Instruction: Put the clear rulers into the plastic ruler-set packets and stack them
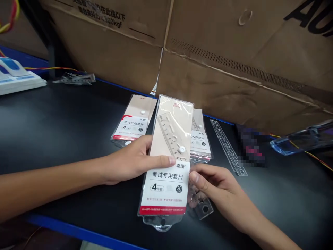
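A ruler set package (166, 187) in a clear sleeve is held up at the centre, its label facing me and its hang-hole tab pointing down. My left hand (135, 161) grips it from the left side, thumb across the front and fingers hidden behind. At the right edge, my right hand (218, 187) is closed, thumb and fingertips pinching the sleeve's border. Below that hand lies a clear plastic stencil piece (204, 208) with shaped cut-outs, partly covered. More ruler set packages lie behind, one stack on the left (131, 121) and another on the right (201, 139).
A long clear stencil ruler (229, 147) lies on the black table (78, 114), beside a blurred dark object (251, 146) and a clear blue-tinted plastic item (299, 139). Far left are a white power strip (19, 78) and clear plastic pieces (78, 79). Cardboard (234, 41) stands along the back.
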Motion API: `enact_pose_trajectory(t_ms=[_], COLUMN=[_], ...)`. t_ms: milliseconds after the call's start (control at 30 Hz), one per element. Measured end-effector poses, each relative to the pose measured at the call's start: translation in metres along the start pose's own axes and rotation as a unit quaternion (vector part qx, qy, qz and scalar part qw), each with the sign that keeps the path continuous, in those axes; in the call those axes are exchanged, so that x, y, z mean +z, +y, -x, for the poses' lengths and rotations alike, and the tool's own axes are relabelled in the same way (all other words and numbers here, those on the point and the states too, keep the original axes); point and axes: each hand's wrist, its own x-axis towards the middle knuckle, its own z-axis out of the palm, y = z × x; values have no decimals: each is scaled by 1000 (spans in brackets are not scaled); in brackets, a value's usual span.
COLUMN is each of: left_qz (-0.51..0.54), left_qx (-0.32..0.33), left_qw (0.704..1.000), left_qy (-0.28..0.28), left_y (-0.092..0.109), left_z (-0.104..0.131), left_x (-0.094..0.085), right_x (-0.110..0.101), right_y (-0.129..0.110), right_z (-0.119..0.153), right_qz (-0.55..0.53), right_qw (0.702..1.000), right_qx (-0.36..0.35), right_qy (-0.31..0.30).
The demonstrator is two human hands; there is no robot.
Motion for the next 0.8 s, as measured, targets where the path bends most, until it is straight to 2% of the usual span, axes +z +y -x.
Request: enact_pose_trajectory(t_ms=[133,233,333,467,633,800], left_qz=[53,88,106,107,108,111], left_qx=[12,29,37,35,12,-9], left_qw=[996,989,984,987,992,993], left_qy=[66,114,136,114,60,41], left_y=[2,6,8,7,5,5], left_z=[-4,-8,-9,-7,-6,-5], left_x=[-3,-7,-9,-9,-6,-5], right_x=[-7,-12,-9,1,4,3], right_y=[2,2,1,2,8,8], right_z=[2,3,3,3,6,5], right_qz=[-12,6,38,47,97,179], right_qw=[998,990,979,968,964,942], right_qx=[-17,-61,-102,-141,-196,-240], right_qy=[57,124,174,201,153,148])
